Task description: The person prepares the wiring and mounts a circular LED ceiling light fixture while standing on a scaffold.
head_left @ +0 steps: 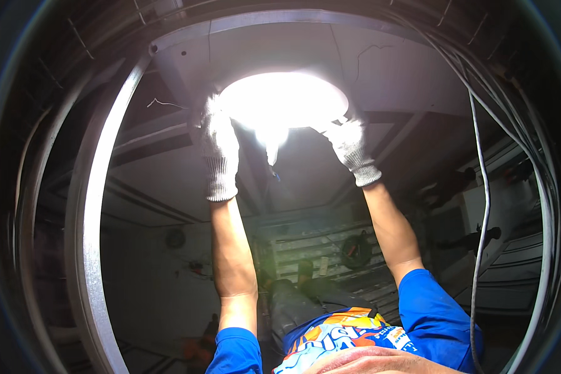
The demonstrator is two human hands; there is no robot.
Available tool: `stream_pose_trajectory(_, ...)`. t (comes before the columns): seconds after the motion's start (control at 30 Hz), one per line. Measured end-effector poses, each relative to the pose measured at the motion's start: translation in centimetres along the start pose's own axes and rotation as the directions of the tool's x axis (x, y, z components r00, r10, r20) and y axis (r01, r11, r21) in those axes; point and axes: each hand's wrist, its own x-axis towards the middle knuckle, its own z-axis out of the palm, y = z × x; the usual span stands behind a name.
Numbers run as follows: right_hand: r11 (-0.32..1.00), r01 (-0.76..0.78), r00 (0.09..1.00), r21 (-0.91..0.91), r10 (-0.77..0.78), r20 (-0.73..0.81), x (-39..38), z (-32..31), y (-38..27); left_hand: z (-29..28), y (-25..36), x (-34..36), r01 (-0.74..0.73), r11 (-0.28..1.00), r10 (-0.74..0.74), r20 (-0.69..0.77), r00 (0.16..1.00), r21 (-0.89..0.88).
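A round lamp [285, 100], lit so brightly that its surface is washed out to white, is between my two hands in front of me. My left hand [217, 134], in a whitish knitted glove, grips the lamp's left edge, its fingers partly lost in the glare. At the lower right edge, my gloved right hand [350, 142] holds the rim with its fingertips. Just under the lamp hangs a bright tapered piece [272, 142]; glare hides what it is.
A metal bar [96, 199] curves down on the left, and a metal rail [293, 17] crosses the top. Several loose cables [480, 187] run down the right. A thin wire [167, 104] sticks out left of the lamp. Slatted boards [321, 249] lie in the dim area below.
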Motion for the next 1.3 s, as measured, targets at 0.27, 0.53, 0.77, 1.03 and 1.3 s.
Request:
stream_pose_trajectory(0.27,0.785,-0.224,0.933,0.578,0.345,-0.107,1.4,-0.9,-4.0,-0.8,-3.8,-0.4,0.169,0.977,-0.138,0.222,0.965,-0.130)
stream_pose_trajectory(0.53,0.758,-0.296,0.920,0.581,0.390,-0.041,1.5,-1.2,-4.0,-3.5,-5.4,0.9,0.600,0.491,-0.312,0.516,0.798,-0.632)
stream_pose_trajectory(0.77,0.846,-0.275,0.946,0.457,0.323,-0.030,1.8,-1.9,-4.3,-1.2,-5.2,1.1,0.537,0.348,-0.293,0.455,0.841,-0.769)
stream_pose_trajectory(1.03,0.841,-0.351,0.930,0.411,0.363,0.051,1.0,-3.2,-1.7,0.1,-2.3,-0.4,0.449,0.549,-0.241,0.380,0.893,-0.705)
stream_pose_trajectory(1.3,0.886,-0.240,0.963,0.397,0.269,-0.017,1.6,-2.1,-2.2,0.2,-4.2,-0.8,0.179,0.964,-0.132,0.231,0.964,-0.195)
